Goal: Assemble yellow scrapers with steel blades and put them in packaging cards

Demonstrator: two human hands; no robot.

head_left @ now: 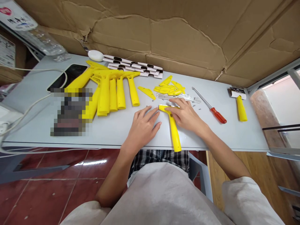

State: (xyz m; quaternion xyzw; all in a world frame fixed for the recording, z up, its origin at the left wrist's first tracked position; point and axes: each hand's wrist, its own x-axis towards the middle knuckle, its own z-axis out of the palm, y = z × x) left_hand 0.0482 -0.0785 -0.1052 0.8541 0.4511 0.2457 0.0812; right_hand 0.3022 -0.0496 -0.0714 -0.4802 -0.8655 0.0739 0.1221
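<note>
Left hand (144,125): released; palm down, fingers spread, fingertips just beside the left end of the handle's head.
Right hand (186,114): fingers bent over that head; from my remote view I cannot tell whether they pinch it or only rest there.
Yellow handle (174,134): lying on the table (112,128), between the hands, its shaft pointing toward the wearer.
Metal strips (192,99): just beyond the right hand.
Small screws (194,106): loose, near the right hand's far side.
Yellow plates (165,90): past the strips, beyond both hands.
Screwdriver (218,115): to the right of the right hand, red grip toward the wearer.
Handling: I judge this to be alignment work at the head. I would brace its left end with the left fingertips, press evenly with the right, and avoid sweeping the screws.
</note>
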